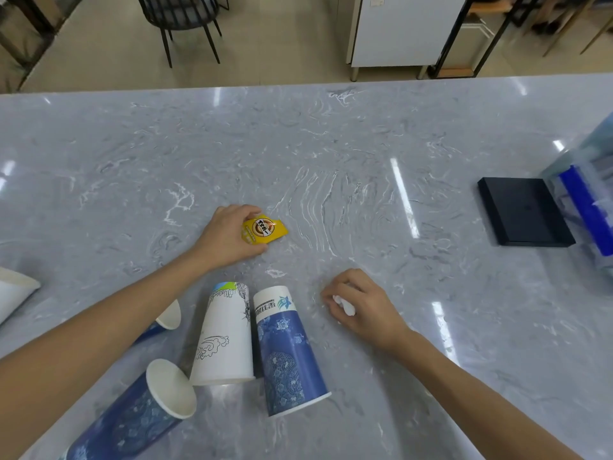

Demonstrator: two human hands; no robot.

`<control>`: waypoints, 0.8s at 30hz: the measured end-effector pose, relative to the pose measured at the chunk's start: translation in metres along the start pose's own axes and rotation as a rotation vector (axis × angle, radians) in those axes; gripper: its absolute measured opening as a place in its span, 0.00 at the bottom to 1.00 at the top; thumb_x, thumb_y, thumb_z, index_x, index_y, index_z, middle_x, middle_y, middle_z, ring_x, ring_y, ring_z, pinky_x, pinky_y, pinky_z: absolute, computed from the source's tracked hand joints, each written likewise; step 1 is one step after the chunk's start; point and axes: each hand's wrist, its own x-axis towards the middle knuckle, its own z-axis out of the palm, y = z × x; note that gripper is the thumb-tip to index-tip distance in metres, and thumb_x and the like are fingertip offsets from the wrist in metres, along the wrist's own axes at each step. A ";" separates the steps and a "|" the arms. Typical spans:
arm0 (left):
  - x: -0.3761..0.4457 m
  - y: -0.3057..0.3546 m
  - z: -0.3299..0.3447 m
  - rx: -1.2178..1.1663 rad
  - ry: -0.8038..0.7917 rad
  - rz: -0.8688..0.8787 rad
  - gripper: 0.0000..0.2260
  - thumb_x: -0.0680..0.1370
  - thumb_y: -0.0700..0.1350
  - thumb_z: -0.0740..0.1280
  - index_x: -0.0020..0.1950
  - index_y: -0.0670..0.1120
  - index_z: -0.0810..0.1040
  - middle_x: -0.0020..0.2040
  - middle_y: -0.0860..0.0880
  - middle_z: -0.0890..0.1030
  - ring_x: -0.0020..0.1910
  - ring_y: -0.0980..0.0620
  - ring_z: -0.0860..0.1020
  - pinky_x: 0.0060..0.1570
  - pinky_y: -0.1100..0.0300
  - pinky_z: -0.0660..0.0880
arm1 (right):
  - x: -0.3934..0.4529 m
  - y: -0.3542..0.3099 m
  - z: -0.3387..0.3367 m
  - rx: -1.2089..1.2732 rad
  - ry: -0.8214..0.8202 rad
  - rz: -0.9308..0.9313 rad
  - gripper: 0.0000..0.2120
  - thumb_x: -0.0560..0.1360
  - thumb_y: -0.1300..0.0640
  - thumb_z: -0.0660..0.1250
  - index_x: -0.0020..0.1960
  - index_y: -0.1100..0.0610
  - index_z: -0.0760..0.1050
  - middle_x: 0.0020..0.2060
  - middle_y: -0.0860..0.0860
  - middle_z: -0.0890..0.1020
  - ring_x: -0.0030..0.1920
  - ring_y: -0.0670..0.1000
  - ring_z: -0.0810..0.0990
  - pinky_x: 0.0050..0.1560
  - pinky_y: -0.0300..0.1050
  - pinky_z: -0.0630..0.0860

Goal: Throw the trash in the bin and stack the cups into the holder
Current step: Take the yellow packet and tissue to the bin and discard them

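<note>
Cups (285, 346) crowd the frame's bottom while I clamp my left hand (225, 237) on the yellow wrapper (263, 230) at centre, right hand (361, 307) clenching white scrap (345, 305).

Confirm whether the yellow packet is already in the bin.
No: the yellow packet lies on the table under the left hand.
</note>
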 end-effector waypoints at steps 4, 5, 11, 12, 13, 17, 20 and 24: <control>-0.006 0.005 -0.004 -0.048 0.004 -0.001 0.32 0.66 0.46 0.81 0.69 0.49 0.75 0.62 0.46 0.76 0.61 0.49 0.75 0.60 0.61 0.67 | 0.003 -0.005 -0.006 0.129 0.056 0.098 0.04 0.76 0.63 0.73 0.50 0.57 0.84 0.46 0.51 0.81 0.47 0.50 0.81 0.50 0.40 0.77; -0.009 0.007 -0.006 -0.062 0.006 0.002 0.32 0.66 0.46 0.81 0.69 0.49 0.75 0.61 0.46 0.76 0.60 0.50 0.76 0.60 0.61 0.68 | 0.004 -0.007 -0.006 0.155 0.080 0.123 0.05 0.75 0.64 0.73 0.50 0.57 0.84 0.46 0.51 0.80 0.47 0.49 0.81 0.50 0.38 0.77; -0.033 0.022 -0.015 -0.115 0.078 0.007 0.31 0.67 0.48 0.82 0.69 0.50 0.77 0.62 0.47 0.78 0.56 0.52 0.77 0.58 0.61 0.69 | 0.011 -0.020 -0.013 0.270 0.171 0.197 0.06 0.73 0.65 0.75 0.49 0.57 0.85 0.47 0.50 0.84 0.48 0.46 0.83 0.52 0.40 0.79; -0.039 0.025 -0.016 -0.133 0.099 0.002 0.31 0.67 0.48 0.82 0.68 0.50 0.77 0.62 0.47 0.80 0.57 0.51 0.78 0.58 0.60 0.70 | 0.011 -0.024 -0.014 0.291 0.174 0.199 0.06 0.74 0.65 0.75 0.49 0.57 0.85 0.46 0.50 0.85 0.48 0.46 0.83 0.51 0.40 0.79; -0.046 0.028 -0.019 -0.152 0.116 -0.001 0.31 0.67 0.48 0.82 0.68 0.49 0.77 0.61 0.47 0.80 0.57 0.51 0.78 0.58 0.58 0.72 | 0.011 -0.028 -0.016 0.312 0.177 0.198 0.06 0.74 0.65 0.74 0.49 0.56 0.84 0.46 0.49 0.85 0.48 0.45 0.84 0.51 0.40 0.79; -0.078 0.038 -0.031 -0.192 0.144 0.003 0.32 0.68 0.50 0.81 0.69 0.49 0.76 0.61 0.48 0.80 0.59 0.50 0.79 0.62 0.52 0.76 | 0.013 -0.049 -0.020 0.341 0.200 0.172 0.04 0.75 0.63 0.75 0.47 0.56 0.84 0.44 0.47 0.85 0.47 0.44 0.84 0.51 0.36 0.77; -0.108 0.038 -0.043 -0.242 0.193 -0.016 0.32 0.67 0.50 0.81 0.70 0.50 0.77 0.62 0.50 0.79 0.60 0.52 0.79 0.60 0.57 0.75 | 0.014 -0.066 -0.018 0.356 0.204 0.162 0.04 0.75 0.62 0.74 0.46 0.53 0.84 0.44 0.43 0.84 0.46 0.42 0.83 0.50 0.31 0.74; -0.154 0.032 -0.058 -0.275 0.266 -0.049 0.32 0.68 0.52 0.81 0.70 0.52 0.76 0.62 0.53 0.79 0.60 0.55 0.78 0.60 0.58 0.75 | 0.019 -0.089 -0.012 0.406 0.194 0.127 0.03 0.75 0.58 0.73 0.46 0.51 0.83 0.45 0.40 0.83 0.47 0.41 0.83 0.50 0.29 0.74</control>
